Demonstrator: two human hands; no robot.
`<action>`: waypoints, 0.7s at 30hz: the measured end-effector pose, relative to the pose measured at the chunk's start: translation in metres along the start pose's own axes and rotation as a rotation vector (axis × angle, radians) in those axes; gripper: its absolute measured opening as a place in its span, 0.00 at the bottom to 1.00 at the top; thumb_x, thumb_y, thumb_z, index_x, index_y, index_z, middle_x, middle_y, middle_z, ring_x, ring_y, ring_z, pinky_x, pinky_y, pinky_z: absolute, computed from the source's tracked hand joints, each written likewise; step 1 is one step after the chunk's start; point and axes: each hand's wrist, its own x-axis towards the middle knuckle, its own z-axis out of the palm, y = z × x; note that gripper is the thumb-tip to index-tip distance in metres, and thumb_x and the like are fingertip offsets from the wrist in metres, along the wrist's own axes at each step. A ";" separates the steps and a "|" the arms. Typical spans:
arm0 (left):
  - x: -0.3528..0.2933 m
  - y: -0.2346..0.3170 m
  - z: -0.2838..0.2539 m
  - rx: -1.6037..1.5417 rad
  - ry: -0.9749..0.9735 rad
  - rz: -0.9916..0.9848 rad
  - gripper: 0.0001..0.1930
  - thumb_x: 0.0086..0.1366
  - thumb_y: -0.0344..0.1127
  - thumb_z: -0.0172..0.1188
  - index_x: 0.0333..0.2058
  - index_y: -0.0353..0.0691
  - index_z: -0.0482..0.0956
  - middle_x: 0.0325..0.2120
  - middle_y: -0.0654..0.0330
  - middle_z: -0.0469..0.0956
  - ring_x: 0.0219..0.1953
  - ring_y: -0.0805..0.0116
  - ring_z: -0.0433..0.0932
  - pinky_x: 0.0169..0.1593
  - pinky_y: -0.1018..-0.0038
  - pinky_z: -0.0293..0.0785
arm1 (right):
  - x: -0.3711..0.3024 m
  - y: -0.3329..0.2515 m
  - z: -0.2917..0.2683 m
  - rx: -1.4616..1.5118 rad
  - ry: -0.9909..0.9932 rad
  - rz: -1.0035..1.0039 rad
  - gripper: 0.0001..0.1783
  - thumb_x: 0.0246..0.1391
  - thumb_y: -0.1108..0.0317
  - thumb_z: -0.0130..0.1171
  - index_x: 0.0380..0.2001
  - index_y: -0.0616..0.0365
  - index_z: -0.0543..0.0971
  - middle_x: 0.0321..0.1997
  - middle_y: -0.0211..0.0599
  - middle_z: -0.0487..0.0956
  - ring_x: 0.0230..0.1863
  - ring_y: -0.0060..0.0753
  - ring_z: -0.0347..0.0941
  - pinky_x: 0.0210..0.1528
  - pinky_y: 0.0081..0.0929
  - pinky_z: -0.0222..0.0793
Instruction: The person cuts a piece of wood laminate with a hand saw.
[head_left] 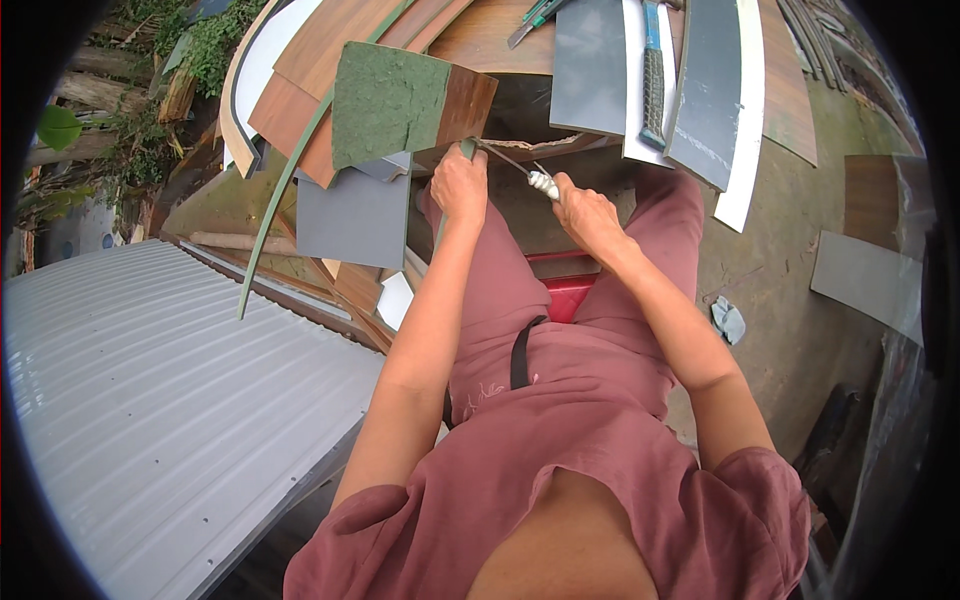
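My left hand (461, 187) is closed around a narrow green strip (468, 149), which looks like split bamboo. Its end sticks out above my fingers, and more of it shows below the hand. My right hand (594, 219) grips a knife (543, 184) by a handle wrapped in white. The thin blade reaches left, its tip close to the strip's end; whether they touch I cannot make out. Just beyond both hands lies a board piece (390, 105) with a rough green face and a brown wood-grain part. Another long green strip (282, 195) curves past on the left.
A hammer (653, 85) with a blue and black handle lies on white and grey boards (712, 100). A green utility knife (535, 20) rests on brown boards. Corrugated metal sheeting (180, 400) fills the lower left. A crumpled pale cloth (728, 320) is on the ground.
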 end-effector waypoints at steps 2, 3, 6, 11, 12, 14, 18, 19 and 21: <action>0.000 0.001 -0.001 -0.012 0.023 0.000 0.17 0.55 0.44 0.54 0.34 0.34 0.78 0.28 0.40 0.78 0.36 0.39 0.77 0.43 0.53 0.71 | -0.008 0.005 0.000 -0.015 -0.025 0.028 0.09 0.54 0.68 0.49 0.35 0.60 0.64 0.23 0.55 0.77 0.29 0.59 0.76 0.31 0.52 0.71; 0.000 0.001 -0.001 -0.014 0.019 0.003 0.17 0.55 0.44 0.54 0.34 0.34 0.78 0.28 0.40 0.78 0.36 0.39 0.77 0.43 0.53 0.71 | -0.010 0.005 -0.002 -0.021 -0.038 0.045 0.09 0.54 0.69 0.49 0.36 0.60 0.64 0.23 0.55 0.77 0.29 0.60 0.76 0.32 0.52 0.71; 0.001 0.002 -0.001 -0.028 0.014 -0.006 0.17 0.55 0.44 0.54 0.34 0.34 0.78 0.28 0.40 0.78 0.36 0.39 0.77 0.43 0.53 0.71 | 0.001 -0.002 -0.004 -0.015 -0.028 0.032 0.09 0.54 0.69 0.49 0.35 0.61 0.64 0.23 0.56 0.77 0.29 0.60 0.76 0.32 0.52 0.71; -0.001 0.006 0.000 -0.025 -0.021 0.003 0.17 0.55 0.44 0.54 0.34 0.34 0.78 0.28 0.40 0.78 0.36 0.40 0.77 0.42 0.53 0.71 | 0.045 -0.025 0.002 0.025 0.039 -0.033 0.08 0.54 0.69 0.48 0.35 0.61 0.65 0.23 0.56 0.77 0.29 0.60 0.76 0.31 0.52 0.71; -0.002 0.004 0.001 -0.022 -0.016 -0.002 0.17 0.55 0.44 0.54 0.34 0.34 0.78 0.28 0.40 0.78 0.36 0.40 0.77 0.42 0.53 0.71 | 0.047 -0.027 0.002 0.029 0.040 -0.026 0.08 0.54 0.69 0.48 0.35 0.61 0.65 0.23 0.56 0.77 0.29 0.60 0.76 0.31 0.52 0.71; -0.001 0.000 0.004 0.010 0.052 0.030 0.13 0.54 0.41 0.57 0.29 0.34 0.77 0.27 0.43 0.78 0.32 0.42 0.77 0.38 0.53 0.71 | 0.044 -0.027 0.002 0.031 0.037 -0.021 0.08 0.54 0.69 0.48 0.34 0.61 0.65 0.23 0.56 0.77 0.29 0.60 0.76 0.31 0.52 0.71; -0.001 0.001 0.000 0.000 0.056 0.023 0.13 0.54 0.40 0.57 0.29 0.34 0.77 0.27 0.43 0.78 0.32 0.42 0.77 0.38 0.53 0.71 | 0.001 -0.001 -0.003 -0.006 -0.005 -0.004 0.08 0.55 0.69 0.48 0.35 0.61 0.65 0.23 0.55 0.77 0.29 0.59 0.76 0.32 0.52 0.71; 0.000 0.001 -0.001 -0.004 0.036 0.018 0.15 0.55 0.42 0.55 0.31 0.34 0.77 0.27 0.42 0.78 0.33 0.41 0.77 0.40 0.53 0.71 | -0.005 0.001 -0.003 -0.008 -0.006 0.010 0.08 0.55 0.69 0.48 0.35 0.61 0.65 0.23 0.55 0.77 0.29 0.59 0.76 0.32 0.52 0.71; 0.001 0.000 -0.001 -0.009 0.013 0.018 0.16 0.55 0.44 0.54 0.33 0.35 0.78 0.28 0.40 0.78 0.35 0.40 0.77 0.42 0.53 0.71 | -0.003 0.001 -0.006 -0.014 -0.020 0.023 0.08 0.55 0.69 0.48 0.34 0.61 0.65 0.23 0.56 0.77 0.29 0.59 0.76 0.32 0.52 0.71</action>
